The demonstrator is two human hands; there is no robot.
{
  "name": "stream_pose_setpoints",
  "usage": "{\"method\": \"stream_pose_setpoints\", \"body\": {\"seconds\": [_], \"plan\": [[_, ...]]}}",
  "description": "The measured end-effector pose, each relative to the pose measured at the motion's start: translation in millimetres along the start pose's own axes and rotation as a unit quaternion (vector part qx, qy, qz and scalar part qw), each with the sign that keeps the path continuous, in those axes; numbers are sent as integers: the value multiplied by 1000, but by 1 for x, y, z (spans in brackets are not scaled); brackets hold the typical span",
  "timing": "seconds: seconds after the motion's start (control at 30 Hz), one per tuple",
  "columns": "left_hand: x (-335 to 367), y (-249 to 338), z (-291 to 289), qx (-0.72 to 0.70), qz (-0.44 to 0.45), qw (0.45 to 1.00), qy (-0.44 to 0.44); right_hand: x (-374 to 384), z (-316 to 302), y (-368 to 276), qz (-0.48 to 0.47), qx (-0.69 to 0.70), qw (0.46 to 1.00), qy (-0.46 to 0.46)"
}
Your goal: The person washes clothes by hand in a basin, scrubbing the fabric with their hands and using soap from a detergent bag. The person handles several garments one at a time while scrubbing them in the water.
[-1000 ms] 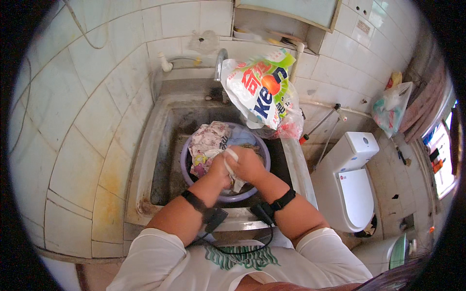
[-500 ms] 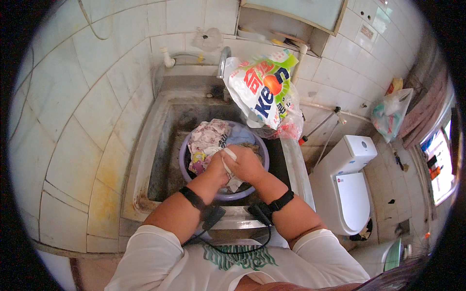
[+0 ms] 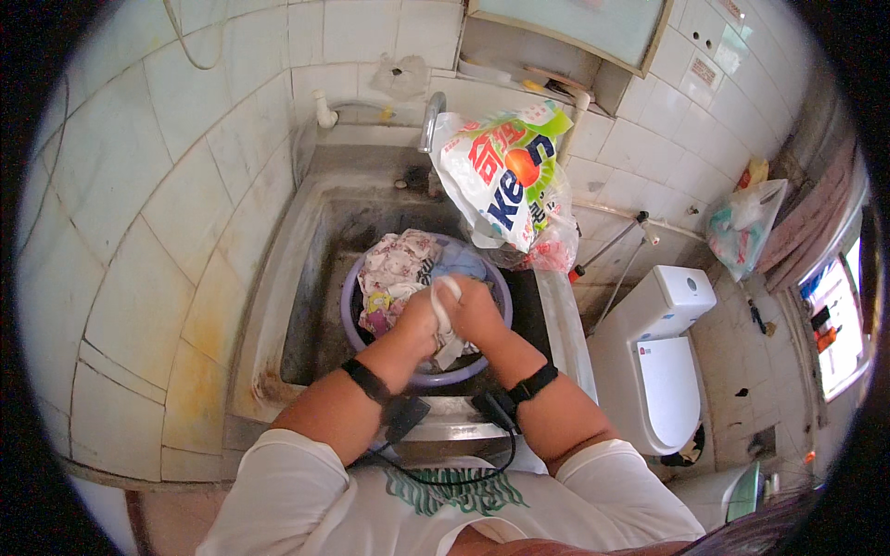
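Note:
A whitish cloth [image 3: 449, 345] is bunched between my two hands over a purple basin [image 3: 349, 306]. My left hand [image 3: 415, 326] is closed on its left side, and my right hand [image 3: 478, 313] grips it close by on the right. A looped fold of the cloth rises between the knuckles, and its lower end hangs down under them. The basin is heaped with laundry: a pale floral garment [image 3: 399, 259] at the left and a light blue one [image 3: 459, 260] behind my hands. Some of the pile is hidden beneath my hands and wrists.
The basin sits in a worn stone sink [image 3: 311, 278] with a curved metal faucet [image 3: 432, 120] at the back. A large printed plastic detergent bag [image 3: 501, 176] stands on the sink's back right corner. A white toilet [image 3: 669, 380] is to the right, below a hanging plastic bag [image 3: 744, 227].
The cloth's fold between my hands now stands up in a larger loop. My hands stay closed on it above the basin, with a slight shift.

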State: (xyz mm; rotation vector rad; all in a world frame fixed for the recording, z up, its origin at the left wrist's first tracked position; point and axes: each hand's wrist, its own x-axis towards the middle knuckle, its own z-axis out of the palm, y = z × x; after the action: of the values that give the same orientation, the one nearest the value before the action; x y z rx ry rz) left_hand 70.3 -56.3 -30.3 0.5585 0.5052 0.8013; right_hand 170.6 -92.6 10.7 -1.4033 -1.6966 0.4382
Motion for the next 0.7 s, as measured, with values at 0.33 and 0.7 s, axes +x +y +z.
{"method": "stream_pose_setpoints", "body": {"seconds": [0.33, 0.7], "plan": [[8, 0, -22, -88, -61, 994, -13, -3, -7, -29, -27, -48, 996, -64], [14, -8, -16, 26, 13, 1000, 0, 8, -2, 10, 91, -92, 992, 11]]}}
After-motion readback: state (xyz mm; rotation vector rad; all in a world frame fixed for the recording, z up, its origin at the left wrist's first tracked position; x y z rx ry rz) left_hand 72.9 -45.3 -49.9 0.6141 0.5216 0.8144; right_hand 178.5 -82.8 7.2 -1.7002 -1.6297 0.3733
